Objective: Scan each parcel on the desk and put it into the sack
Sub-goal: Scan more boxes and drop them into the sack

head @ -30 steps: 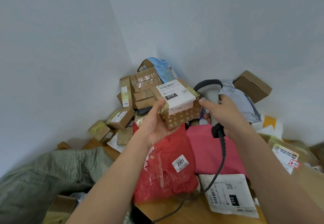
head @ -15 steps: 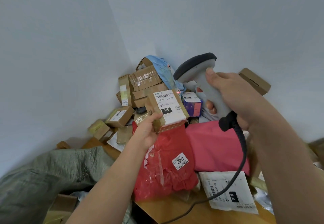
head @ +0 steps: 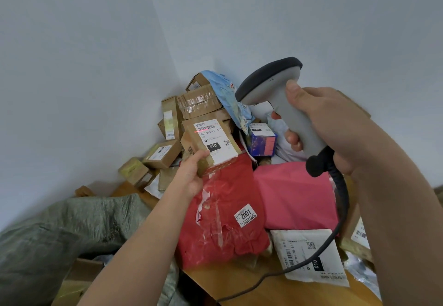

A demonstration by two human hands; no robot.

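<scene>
Head view: hands grip box (head: 211, 142) and scanner (head: 282, 104), now raised, beam on label.

Single head-worn view: you look forward and down, close over your left hand (head: 191, 176) and right hand (head: 335, 126), toward the bench (head: 263, 289) in a wall corner.

Open air lies above the parcel heap (head: 201, 111) stacked in the wall corner. Red bag (head: 223, 221), pink bag (head: 294, 197) and white mailer (head: 309, 255) crowd the desk (head: 254, 289); only its near edge is bare, crossed by the scanner cable (head: 259, 279). The sack (head: 72, 224) lies left, below desk level
</scene>
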